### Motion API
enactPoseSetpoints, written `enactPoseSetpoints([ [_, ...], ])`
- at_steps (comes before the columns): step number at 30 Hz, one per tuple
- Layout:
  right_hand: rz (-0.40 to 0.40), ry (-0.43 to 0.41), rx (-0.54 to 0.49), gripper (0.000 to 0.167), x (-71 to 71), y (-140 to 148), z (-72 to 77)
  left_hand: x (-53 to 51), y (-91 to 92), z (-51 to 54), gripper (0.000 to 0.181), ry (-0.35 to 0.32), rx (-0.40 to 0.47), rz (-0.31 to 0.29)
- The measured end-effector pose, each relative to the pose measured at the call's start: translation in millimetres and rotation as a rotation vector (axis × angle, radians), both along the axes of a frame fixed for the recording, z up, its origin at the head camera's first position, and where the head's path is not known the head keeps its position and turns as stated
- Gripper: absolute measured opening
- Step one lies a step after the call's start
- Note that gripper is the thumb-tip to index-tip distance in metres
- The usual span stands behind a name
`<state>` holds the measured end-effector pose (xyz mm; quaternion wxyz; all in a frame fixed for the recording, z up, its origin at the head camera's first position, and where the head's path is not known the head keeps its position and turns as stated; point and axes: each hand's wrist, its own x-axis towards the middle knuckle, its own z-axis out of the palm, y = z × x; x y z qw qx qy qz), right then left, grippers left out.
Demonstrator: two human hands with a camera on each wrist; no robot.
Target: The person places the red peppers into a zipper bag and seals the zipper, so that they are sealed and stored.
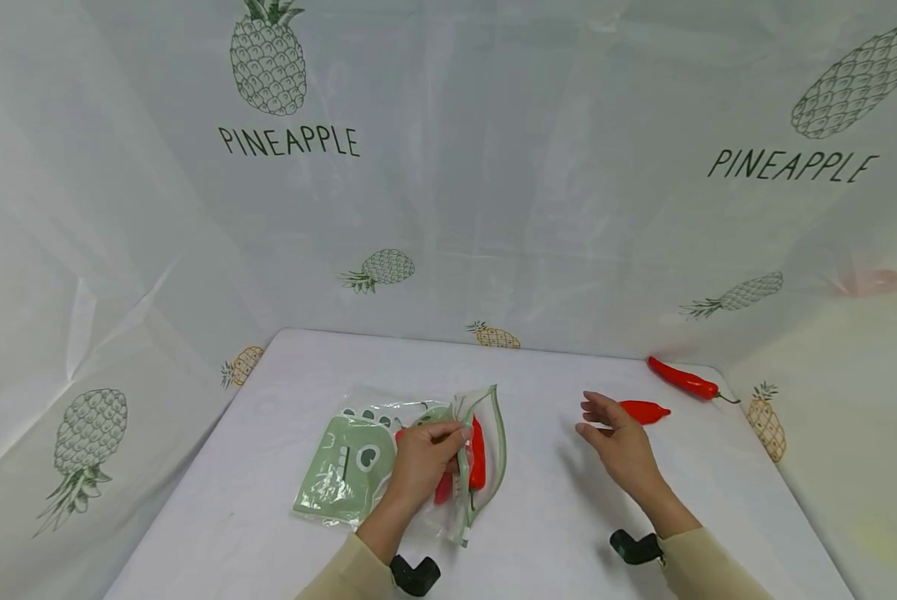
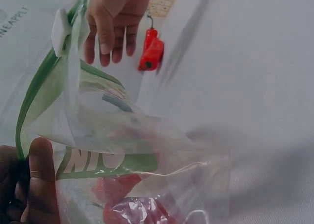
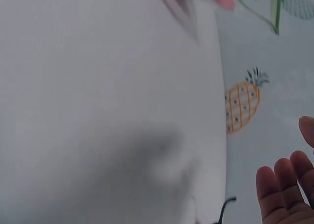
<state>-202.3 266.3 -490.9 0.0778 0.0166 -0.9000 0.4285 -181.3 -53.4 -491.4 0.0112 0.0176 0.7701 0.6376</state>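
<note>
Here, before a pale sheet (image 1: pixel 508 225) printed with pineapples, a person in cream sleeves (image 1: pixel 353 573) worked at a white table (image 1: pixel 231 508), its far edge at 12 o'clock. The left arm reached in from 7 o'clock, the left hand (image 1: pixel 421 458) angled toward 1, its thumb and fingers pinching the rim of a plastic bag (image 1: pixel 339 479). The right arm rose from 5 o'clock, the right hand (image 1: pixel 619 446) turned toward 11 above the tabletop, its grip spread, thumb apart from loosely extended fingers.

The bag lay on the table's 9 o'clock side, its long axis running from 9 to 3 and its green-edged mouth gaping toward 3. It was clear and creased, printed with a green cartoon face and a round eye. Red peppers showed through the film; one bright pepper (image 1: pixel 478 457) near the mouth ran roughly from 12 to 6.

At 2 o'clock lay a long, slender chili (image 1: pixel 681 380), glossy red, its tip toward 10 and its dark, curved stem toward 4. Just beside the right hand was a stubbier red pepper (image 1: pixel 646 412), partly hidden, its narrow tip toward 3. A white slider (image 2: pixel 61 33) sat on the bag's seal.
</note>
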Motion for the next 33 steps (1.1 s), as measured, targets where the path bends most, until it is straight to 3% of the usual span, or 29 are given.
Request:
enactPoseSetpoints([
  [12, -0.039, 0.015, 0.106, 0.061, -30.6, 67.2, 5.4, 1.5, -1.5, -0.2, 0.027, 0.006, 0.036, -0.016],
  [20, -0.026, -0.033, 0.145, 0.068, -49.8, 97.2, -4.8, 2.7, -2.2, -4.5, 0.025, 0.004, -0.002, -0.006],
  [27, -0.025, -0.134, 0.162, 0.074, -54.3, 109.1, -16.0, 2.9, -4.0, -6.1, 0.026, -0.006, -0.004, 0.001],
  [33, -0.035, -0.205, 0.171, 0.078, -46.7, 114.8, -21.2, 4.4, -2.8, -6.7, 0.030, -0.018, 0.012, -0.005],
])
